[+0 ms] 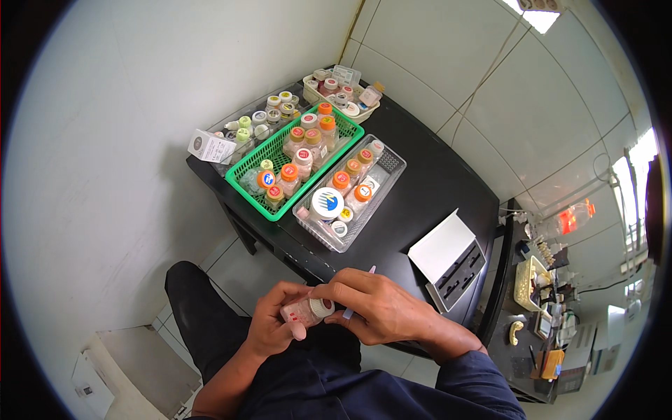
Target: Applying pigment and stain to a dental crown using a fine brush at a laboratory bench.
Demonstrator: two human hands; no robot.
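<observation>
Held over my lap, a small clear bottle (301,314) of pinkish powder lies tilted in my left hand (269,318), its fingers and thumb wrapped round the body. My right hand (374,304) closes in from the right, its fingers at the bottle's ribbed, pale cap (321,308). A thin pale lilac stick (348,314) passes through the right hand's grip, one end showing above the knuckles; its kind I cannot make out. Beyond the hands is the black table (420,182).
A green basket (241,183) and a grey basket (318,238) hold several capped bottles. More containers fill a cream basket (371,112) in the far corner. An opened white case (442,245) with a dark insert lies at right. A cluttered side counter (507,346) adjoins.
</observation>
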